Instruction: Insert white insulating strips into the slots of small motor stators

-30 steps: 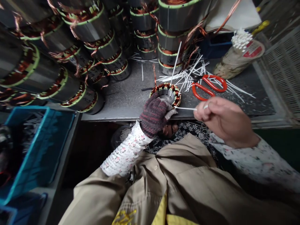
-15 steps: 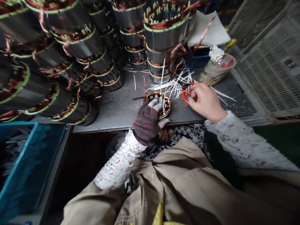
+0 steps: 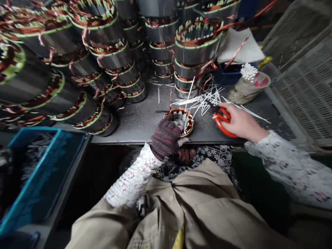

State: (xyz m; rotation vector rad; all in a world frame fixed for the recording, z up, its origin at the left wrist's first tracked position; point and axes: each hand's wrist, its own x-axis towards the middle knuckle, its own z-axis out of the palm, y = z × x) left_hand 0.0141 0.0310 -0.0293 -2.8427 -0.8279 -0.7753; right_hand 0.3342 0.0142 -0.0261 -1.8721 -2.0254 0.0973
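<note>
My left hand point(image 3: 166, 137), in a dark striped glove with pale fingertips, grips the near left side of a small wire-wound stator point(image 3: 190, 116). Its fingers reach into the ring, and the thumb lies outside the rim. White ties point(image 3: 189, 92) stick up from the stator's right side, and a copper lead point(image 3: 170, 98) rises behind it. To the right, my bare right hand point(image 3: 241, 121) is closed around the red handles of scissors point(image 3: 223, 127). Their dark blades point left, over the edge of a pile of white ties point(image 3: 207, 98), apart from the stator.
Tall stacks of wound stators point(image 3: 199, 41) crowd the back and left of the grey bench point(image 3: 135, 121). A cup point(image 3: 247, 86) holding white ties leans at the right, near a pale plastic crate point(image 3: 308, 83). A blue bin point(image 3: 52, 166) stands low at the left.
My right hand has closed around the scissor handles, which hung looser in its fingers before, and the scissors have turned. My left hand keeps its hold on the stator. The view has shifted slightly.
</note>
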